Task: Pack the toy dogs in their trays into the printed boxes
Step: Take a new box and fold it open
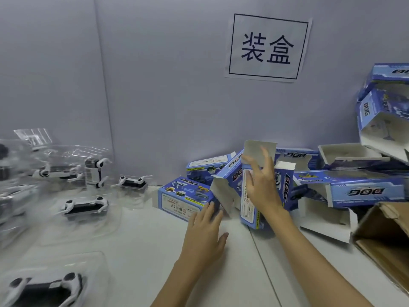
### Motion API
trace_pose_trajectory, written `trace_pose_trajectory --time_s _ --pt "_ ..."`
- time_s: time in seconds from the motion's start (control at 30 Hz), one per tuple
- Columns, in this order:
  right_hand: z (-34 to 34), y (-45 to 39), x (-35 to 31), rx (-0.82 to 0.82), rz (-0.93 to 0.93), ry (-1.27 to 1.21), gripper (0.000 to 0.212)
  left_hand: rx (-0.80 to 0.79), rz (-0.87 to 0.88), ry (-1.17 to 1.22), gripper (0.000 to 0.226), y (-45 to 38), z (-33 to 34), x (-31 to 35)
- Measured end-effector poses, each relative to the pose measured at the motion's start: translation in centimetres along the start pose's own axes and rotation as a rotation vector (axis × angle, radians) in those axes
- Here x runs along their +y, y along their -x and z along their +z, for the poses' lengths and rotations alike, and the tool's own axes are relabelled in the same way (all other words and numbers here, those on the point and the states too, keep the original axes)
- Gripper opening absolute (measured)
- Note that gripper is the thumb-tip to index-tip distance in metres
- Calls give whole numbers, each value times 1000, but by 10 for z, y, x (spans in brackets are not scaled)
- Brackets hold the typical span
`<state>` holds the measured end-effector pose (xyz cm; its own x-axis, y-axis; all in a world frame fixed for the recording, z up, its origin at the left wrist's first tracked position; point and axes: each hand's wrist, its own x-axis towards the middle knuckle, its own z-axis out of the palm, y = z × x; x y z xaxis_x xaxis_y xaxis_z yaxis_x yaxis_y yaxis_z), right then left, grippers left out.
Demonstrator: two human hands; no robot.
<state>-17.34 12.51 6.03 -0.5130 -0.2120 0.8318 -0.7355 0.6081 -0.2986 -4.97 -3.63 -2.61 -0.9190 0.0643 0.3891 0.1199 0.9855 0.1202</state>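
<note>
Head view: the right hand has its fingers spread flat against an upright printed box, light thin card with loose flaps, best held by its side walls. The left hand, fingers straight, touches a lying box. Toy dogs in slippery clear trays crowd the desk's left edge; the middle offers room.

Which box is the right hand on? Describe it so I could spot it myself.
Start at the white paper sign on the grey wall and look straight down to the heap of blue printed cardboard boxes. The right hand rests on the upright blue box at the heap's front. Unlike its neighbours lying flat, it stands on end, top flap open.
</note>
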Motion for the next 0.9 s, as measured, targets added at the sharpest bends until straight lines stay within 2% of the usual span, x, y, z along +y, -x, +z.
trace_pose_trajectory --time_s 0.07,0.13,0.17,0.23,0.3,0.33,0.43,0.53,0.6,0.73,0.83,0.9 --pt "-10 7 -3 103 56 -56 77 -44 2 -16 64 1 0 -5" --pt "-15 26 -4 224 197 -3 81 -23 37 17 60 0 -1 -9" --pt "-16 37 -3 249 272 42 77 -3 51 41 58 0 -3 -11" --pt "-17 54 0 200 380 27 64 37 68 95 54 -1 -6 -10" --pt "-18 66 -2 165 414 -88 44 64 67 185 51 1 -8 -9" --pt "-21 68 -4 204 408 -121 37 84 56 252 50 1 -9 -8" --pt "-29 68 -14 349 348 -159 32 170 -41 540 48 0 -16 -6" --pt "-37 63 -20 391 292 -263 33 157 -222 945 41 -2 -27 -3" --pt "-45 62 -27 359 260 -466 41 97 -284 1148 38 -2 -30 -2" --pt "-50 66 -38 212 194 -820 41 7 -346 1437 50 -1 -35 0" --pt "-41 67 -41 90 324 -990 51 -67 -327 1633 49 2 -39 -10" --pt "-36 68 -42 34 453 -978 62 -151 -271 1712 49 4 -41 -19"
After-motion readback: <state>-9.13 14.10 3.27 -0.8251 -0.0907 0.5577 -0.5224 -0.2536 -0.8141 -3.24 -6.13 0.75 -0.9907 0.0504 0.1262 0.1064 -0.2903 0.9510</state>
